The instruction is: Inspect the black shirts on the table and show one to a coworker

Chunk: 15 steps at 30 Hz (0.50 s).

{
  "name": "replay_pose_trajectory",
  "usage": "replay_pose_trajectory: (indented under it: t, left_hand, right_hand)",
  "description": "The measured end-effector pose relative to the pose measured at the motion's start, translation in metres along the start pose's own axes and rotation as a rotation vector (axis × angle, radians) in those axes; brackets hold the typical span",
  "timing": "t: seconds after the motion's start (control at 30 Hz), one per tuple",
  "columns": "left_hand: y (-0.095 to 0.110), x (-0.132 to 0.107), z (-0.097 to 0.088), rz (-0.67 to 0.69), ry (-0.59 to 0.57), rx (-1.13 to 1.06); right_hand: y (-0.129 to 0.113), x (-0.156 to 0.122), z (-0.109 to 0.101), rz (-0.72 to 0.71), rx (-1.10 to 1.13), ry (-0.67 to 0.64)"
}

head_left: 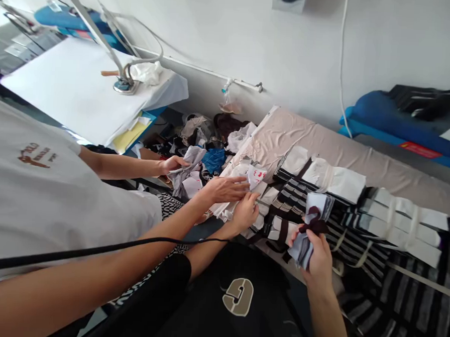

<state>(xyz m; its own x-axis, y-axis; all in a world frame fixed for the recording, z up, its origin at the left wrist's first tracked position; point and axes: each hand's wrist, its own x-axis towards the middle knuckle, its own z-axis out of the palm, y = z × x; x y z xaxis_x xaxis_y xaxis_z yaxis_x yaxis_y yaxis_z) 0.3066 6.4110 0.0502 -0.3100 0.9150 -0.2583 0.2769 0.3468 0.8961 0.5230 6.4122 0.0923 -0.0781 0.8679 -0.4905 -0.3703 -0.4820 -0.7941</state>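
Note:
My right hand [316, 251] is closed round a bundle of light grey fabric pieces [302, 248], tied about the middle with a dark maroon strip [315, 221]. My left hand [246, 212] is at the near end of the table with its fingers curled, beside white tied bundles [263, 205]; what they pinch, if anything, is hidden. Just above it lies a white slip with red writing [255, 176]. A co-worker's hand [226, 188] reaches over to that slip, close to my left hand. The co-worker's other hand [176, 165] holds a crumpled grey cloth [189, 161].
Tied stacks of striped black fabric [356, 246] and white pieces [333, 179] cover the cloth-topped table [287, 124]. Loose scraps [214, 160] pile up between it and an ironing table [74, 80] with an iron [124, 86]. A black cable [111, 244] crosses in front.

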Motion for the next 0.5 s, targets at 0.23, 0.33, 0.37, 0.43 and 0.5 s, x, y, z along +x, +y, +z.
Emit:
replay_pose_trajectory:
  t: [0.23, 0.33, 0.37, 0.43, 0.5]
  left_hand:
    - [0.001, 0.001, 0.029, 0.187, -0.191, 0.08]
    - [0.007, -0.004, 0.016, 0.151, -0.19, -0.061]
    - [0.008, -0.005, 0.002, 0.126, -0.182, -0.105]
    - [0.007, -0.005, -0.037, 0.078, -0.164, -0.164]
    - [0.001, -0.008, -0.081, 0.0, -0.196, -0.241]
  right_hand:
    - [-0.001, 0.0, -0.029, -0.038, 0.029, 0.073]
    - [-0.003, 0.001, -0.031, -0.042, 0.033, 0.062]
    - [-0.005, 0.001, -0.031, -0.045, 0.032, 0.052]
    - [-0.008, 0.002, -0.029, -0.047, 0.037, 0.036]
    - [-0.01, 0.003, -0.029, -0.037, 0.048, 0.015]
